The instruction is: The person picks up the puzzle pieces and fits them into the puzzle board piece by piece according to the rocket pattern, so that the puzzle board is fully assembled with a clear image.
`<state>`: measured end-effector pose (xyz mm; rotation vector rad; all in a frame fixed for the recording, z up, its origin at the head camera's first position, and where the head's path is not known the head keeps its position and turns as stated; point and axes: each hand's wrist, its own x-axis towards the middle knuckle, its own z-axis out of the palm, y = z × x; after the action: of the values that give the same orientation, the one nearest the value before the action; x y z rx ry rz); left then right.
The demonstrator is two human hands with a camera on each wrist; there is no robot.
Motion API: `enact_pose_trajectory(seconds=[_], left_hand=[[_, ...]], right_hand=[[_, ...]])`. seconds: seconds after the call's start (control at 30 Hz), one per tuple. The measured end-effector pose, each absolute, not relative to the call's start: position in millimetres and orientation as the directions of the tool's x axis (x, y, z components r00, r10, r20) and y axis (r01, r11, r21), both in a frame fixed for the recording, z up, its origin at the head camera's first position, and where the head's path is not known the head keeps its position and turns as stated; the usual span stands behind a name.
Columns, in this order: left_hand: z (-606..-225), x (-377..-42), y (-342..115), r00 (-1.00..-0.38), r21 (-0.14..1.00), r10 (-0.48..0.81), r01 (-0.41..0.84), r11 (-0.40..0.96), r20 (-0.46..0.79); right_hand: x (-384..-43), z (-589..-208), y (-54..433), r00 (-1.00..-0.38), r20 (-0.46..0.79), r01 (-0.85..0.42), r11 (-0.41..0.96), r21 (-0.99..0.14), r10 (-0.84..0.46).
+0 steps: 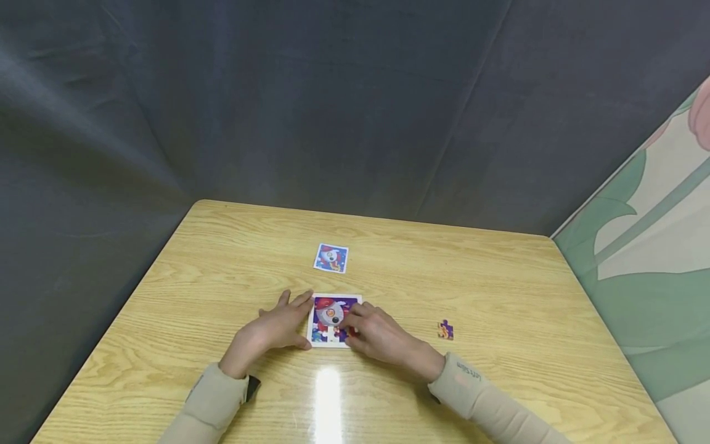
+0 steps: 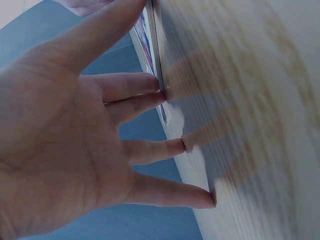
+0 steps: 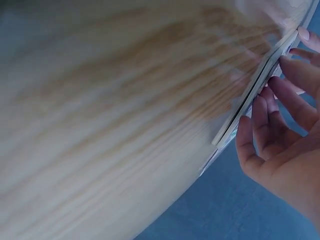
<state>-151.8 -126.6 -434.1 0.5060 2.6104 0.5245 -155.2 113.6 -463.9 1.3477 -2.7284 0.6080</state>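
Observation:
A small jigsaw puzzle (image 1: pixel 323 302) in a white-edged frame lies on the table, showing a grey-white round figure with a red top on purple. A pale gap (image 1: pixel 330 333) shows in its lower part. My left hand (image 1: pixel 281 322) rests at the frame's left edge, fingers spread and straight; in the left wrist view the thumb and fingertips (image 2: pixel 159 82) touch the frame's side and the tabletop. With curled fingers, my right hand (image 1: pixel 379 335) reaches over the right part and pinches a puzzle piece (image 1: pixel 338 333) low in the picture, mostly hidden under the fingers.
A loose purple and orange puzzle piece (image 1: pixel 445 329) lies to the right of the right hand. Behind the frame is a small printed picture card (image 1: pixel 331 258) with the same figure. The wooden table (image 1: pixel 233 246) meets a dark curtain (image 1: pixel 333 123) at the back.

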Motion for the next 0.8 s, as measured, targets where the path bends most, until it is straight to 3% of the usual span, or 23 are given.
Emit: enact_pose_trajectory(seconds=[0.33, 0.8], left_hand=[[-435.9, -152.4, -126.5, -0.839, 0.432, 0.420, 0.255, 0.865, -0.346], [-433.0, -151.7, -126.6, -0.839, 0.439, 0.423, 0.256, 0.861, -0.341]], right_hand=[[-157.9, -465.1, 112.0, -0.651, 0.209, -0.734, 0.534, -0.420, -0.730], [-158.4, -463.8, 111.8, -0.663, 0.191, -0.717, 0.540, -0.442, -0.724]])
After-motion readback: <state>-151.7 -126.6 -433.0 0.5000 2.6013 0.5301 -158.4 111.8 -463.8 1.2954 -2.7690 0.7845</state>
